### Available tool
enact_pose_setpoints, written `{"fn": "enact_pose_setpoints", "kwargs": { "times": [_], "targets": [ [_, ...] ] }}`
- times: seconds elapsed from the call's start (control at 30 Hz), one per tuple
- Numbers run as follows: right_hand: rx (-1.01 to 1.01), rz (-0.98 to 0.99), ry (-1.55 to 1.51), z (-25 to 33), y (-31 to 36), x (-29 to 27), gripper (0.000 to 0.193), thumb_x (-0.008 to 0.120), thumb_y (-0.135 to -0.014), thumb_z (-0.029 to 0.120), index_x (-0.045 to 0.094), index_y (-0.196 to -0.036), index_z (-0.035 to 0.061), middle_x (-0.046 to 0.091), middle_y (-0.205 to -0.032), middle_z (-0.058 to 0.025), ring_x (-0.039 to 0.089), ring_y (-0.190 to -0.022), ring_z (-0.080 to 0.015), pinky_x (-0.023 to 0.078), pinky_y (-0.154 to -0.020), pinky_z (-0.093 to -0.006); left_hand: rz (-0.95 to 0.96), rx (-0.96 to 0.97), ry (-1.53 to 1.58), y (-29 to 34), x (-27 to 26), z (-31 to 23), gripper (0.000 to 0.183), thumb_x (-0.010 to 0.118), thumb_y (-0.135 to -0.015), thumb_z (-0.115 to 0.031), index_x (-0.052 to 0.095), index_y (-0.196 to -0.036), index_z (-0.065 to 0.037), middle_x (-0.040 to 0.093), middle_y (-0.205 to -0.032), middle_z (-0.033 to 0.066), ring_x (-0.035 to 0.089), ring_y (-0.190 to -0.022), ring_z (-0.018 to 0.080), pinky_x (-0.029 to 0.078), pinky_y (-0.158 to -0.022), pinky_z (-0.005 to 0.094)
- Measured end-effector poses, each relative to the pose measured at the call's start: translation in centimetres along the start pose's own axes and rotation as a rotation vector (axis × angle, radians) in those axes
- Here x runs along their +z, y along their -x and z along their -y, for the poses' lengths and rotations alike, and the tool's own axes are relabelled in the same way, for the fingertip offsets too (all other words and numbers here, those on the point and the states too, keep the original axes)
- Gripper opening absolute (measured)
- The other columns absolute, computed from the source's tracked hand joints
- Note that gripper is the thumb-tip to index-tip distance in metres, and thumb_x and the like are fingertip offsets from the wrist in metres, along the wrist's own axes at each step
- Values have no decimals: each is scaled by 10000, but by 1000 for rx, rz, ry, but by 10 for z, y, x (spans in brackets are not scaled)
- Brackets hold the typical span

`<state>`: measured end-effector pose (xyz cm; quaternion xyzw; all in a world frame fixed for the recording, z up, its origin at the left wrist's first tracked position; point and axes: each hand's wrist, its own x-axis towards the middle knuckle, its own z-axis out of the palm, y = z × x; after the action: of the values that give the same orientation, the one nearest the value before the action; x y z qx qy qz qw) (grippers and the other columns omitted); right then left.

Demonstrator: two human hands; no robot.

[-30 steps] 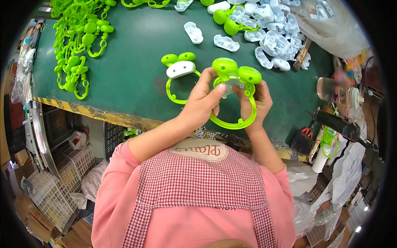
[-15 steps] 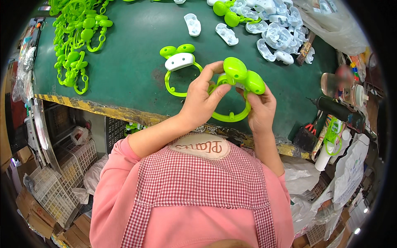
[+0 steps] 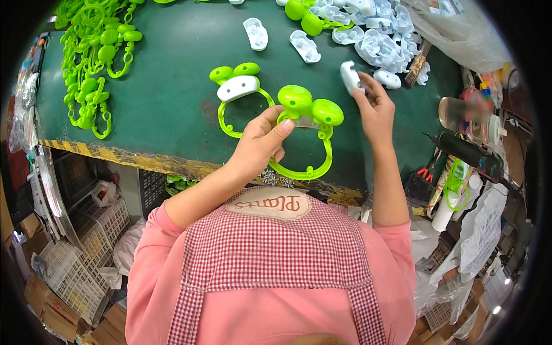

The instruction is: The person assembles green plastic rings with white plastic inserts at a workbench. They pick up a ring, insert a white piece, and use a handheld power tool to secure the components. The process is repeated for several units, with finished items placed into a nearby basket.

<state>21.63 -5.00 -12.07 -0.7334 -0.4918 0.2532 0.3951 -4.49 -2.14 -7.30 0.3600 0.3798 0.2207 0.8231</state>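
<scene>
My left hand [image 3: 257,142] grips a bright green plastic ring [image 3: 329,155] topped by two round knobs, holding it near the table's front edge. The thumb presses below the left knob; a pale part shows dimly between the knobs. Farther right, my right hand [image 3: 376,112] has its fingertips on a white curved plastic piece [image 3: 348,75], tilted up at the edge of the heap. Left of my left hand lies a similar green ring [image 3: 223,122], with a white curved piece [image 3: 238,88] fitted beneath its knobs.
A heap of pale curved pieces [image 3: 379,49] covers the back right of the green table [image 3: 172,86]. Two loose ones lie left of it. Many green rings [image 3: 86,52] are piled at the far left. Small screws [image 3: 279,178] lie at the front edge. A black power screwdriver [image 3: 460,150] is at right.
My right hand has let go of the green ring and moved away to the right, taking hold of a white curved piece. My left hand keeps the ring, now turned more upright.
</scene>
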Motion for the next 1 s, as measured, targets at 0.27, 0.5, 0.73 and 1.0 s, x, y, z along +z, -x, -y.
{"fn": "enact_pose_setpoints", "kwargs": {
  "times": [0.27,0.5,0.73,1.0],
  "targets": [
    [45,-186,288,-7,33,-18,274,666,-890,229,695,-1114,75,676,-894,-70,616,-683,-143,496,-645,-280,67,-145,-37,-9,9,17,518,541,-982,-332,436,-1316,50,612,-1019,46,395,-547,44,402,-511,213],
    [-31,-248,437,-9,24,-29,326,721,-830,296,717,-1088,97,634,-1034,-63,628,-746,-213,499,-690,-323,26,-180,-54,-12,15,16,509,548,-976,-315,429,-1330,32,456,-779,-26,345,-521,42,366,-504,218],
    [-35,-257,218,-2,48,-29,432,802,-695,89,685,-1107,34,682,-986,-116,632,-808,-255,516,-711,-348,17,-171,53,-15,19,20,593,434,-1005,-424,413,-1359,51,404,-677,-23,347,-547,70,372,-529,252],
    [-654,-93,301,50,84,-2,457,809,-627,51,694,-1069,63,640,-1015,-69,611,-883,-254,511,-745,-359,-66,-113,-63,-14,28,21,641,302,-1023,-511,472,-1327,28,450,-755,0,340,-572,83,366,-531,253]
  ]
}}
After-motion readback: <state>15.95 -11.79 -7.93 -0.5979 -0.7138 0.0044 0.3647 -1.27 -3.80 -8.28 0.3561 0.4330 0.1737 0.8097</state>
